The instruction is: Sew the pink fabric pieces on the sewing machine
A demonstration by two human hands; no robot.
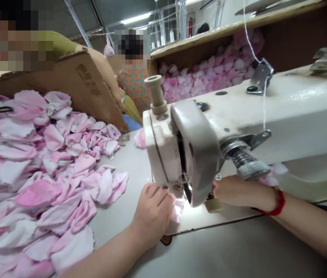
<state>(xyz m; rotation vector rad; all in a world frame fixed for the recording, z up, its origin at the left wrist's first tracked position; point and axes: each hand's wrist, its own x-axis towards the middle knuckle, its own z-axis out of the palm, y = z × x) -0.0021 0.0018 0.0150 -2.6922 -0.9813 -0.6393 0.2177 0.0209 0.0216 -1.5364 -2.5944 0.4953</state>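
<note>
A white sewing machine [291, 112] fills the right half of the view, its head over a lit stitching area. Just left of the needle area, my left hand [153, 210] has its fingers curled over a small pink and white fabric piece [177, 210]. That piece lies under the machine head. My right hand [227, 191] reaches in from the right, behind the presser area. Its fingers are hidden by the machine head, and a red band [279, 202] circles the wrist.
A large heap of pink and white fabric pieces [36, 166] covers the table's left side. Behind it stands a cardboard panel [94, 88]. More pink pieces [210, 73] lie in a bin behind the machine. Other people sit beyond; white thread [249, 38] runs down to the machine.
</note>
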